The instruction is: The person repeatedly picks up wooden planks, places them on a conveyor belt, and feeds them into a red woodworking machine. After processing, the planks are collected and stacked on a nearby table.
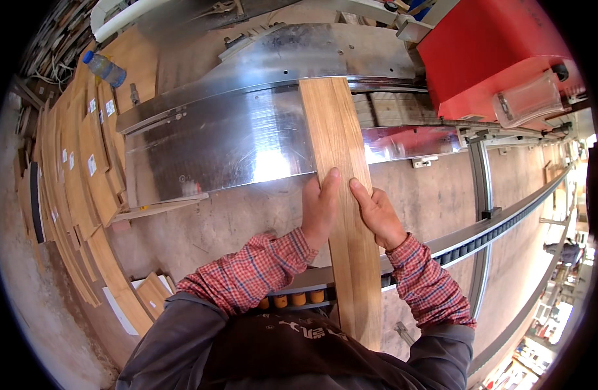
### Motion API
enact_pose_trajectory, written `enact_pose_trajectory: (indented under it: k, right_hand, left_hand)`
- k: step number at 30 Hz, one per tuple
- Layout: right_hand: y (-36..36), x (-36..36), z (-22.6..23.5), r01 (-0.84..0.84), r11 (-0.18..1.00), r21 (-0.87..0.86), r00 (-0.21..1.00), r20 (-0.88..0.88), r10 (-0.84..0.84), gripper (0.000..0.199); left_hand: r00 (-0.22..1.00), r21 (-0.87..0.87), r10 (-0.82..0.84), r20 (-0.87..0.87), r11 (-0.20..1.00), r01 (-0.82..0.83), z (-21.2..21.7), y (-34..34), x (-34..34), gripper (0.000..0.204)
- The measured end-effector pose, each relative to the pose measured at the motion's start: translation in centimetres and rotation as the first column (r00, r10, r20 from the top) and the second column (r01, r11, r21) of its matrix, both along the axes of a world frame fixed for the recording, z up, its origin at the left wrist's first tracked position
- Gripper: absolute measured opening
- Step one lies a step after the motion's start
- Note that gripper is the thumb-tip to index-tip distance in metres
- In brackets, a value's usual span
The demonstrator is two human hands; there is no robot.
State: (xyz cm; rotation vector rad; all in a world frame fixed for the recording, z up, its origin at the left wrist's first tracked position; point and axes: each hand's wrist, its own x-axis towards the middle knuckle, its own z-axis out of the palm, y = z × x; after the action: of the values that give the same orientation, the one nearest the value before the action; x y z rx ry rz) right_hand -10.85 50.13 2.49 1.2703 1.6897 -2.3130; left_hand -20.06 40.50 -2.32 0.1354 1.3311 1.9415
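Note:
A long wooden board point(343, 140) runs away from my body, its far end lying on a shiny metal machine table point(234, 140). My left hand point(320, 207) grips the board's left edge with the thumb on top. Opposite it, my right hand point(378, 214) holds the right edge, also thumb up. The fingers under the board are hidden. The near end of the board passes beside my apron and over a roller rail point(455, 250). The board's far end meets a raised metal strip across the table.
A red machine housing point(491, 55) with a clear plastic guard point(530, 101) stands at the far right. Stacked wooden boards point(84, 169), some with white labels, lie at the left. A blue-capped bottle point(105, 69) rests at the far left. A metal post point(481, 175) crosses the rail.

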Motion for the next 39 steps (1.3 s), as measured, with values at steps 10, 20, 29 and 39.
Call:
enact_pose_trajectory:
  k: [10,20,29,39]
  right_hand:
    - [-0.3,-1.0,0.1,-0.188,0.982,0.030,0.972,-0.139,0.190,0.043]
    - [0.7,2.0,-1.9,-0.105,0.823,0.559,0.994,0.048,0.095,0.061]
    - [1.2,0.9,-2.0,-0.047,0.885,0.464,0.996,-0.044,0.076,0.059]
    - [1.2,1.0,-1.8,-0.142,0.855,0.499,0.989,0.102,0.105,0.058]
  left_hand:
    - [0.980,0.058,0.193,0.040,0.979,-0.195,1.3,-0.3,-0.1,0.038]
    - [0.986,-0.237,0.035,-0.165,0.969,-0.074,-1.9,3.4,2.5,0.050]
    - [0.822,-0.300,-0.259,-0.506,0.947,0.113,6.3,-13.1,-8.7,0.023]
    - [0.795,-0.817,-0.196,-0.574,0.085,-0.570,4.6,-45.1,-34.7,0.058]
